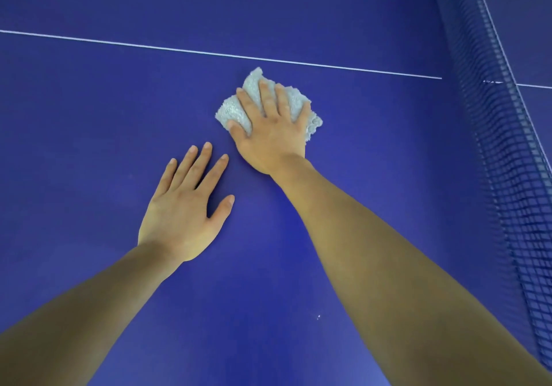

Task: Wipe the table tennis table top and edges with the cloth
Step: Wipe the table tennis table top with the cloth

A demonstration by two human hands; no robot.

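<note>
The blue table tennis table top [104, 122] fills the view. A crumpled white cloth [254, 87] lies on it just below the white centre line. My right hand [271, 125] presses flat on the cloth with straight, spread fingers, covering most of it. My left hand [185, 209] rests flat on the bare table surface, below and left of the cloth, fingers straight and slightly spread, holding nothing.
A thin white centre line [179, 49] crosses the table from left to right above the cloth. The dark blue net [504, 146] with its white top band runs along the right side. A small white speck [318, 317] sits on the table near my right forearm.
</note>
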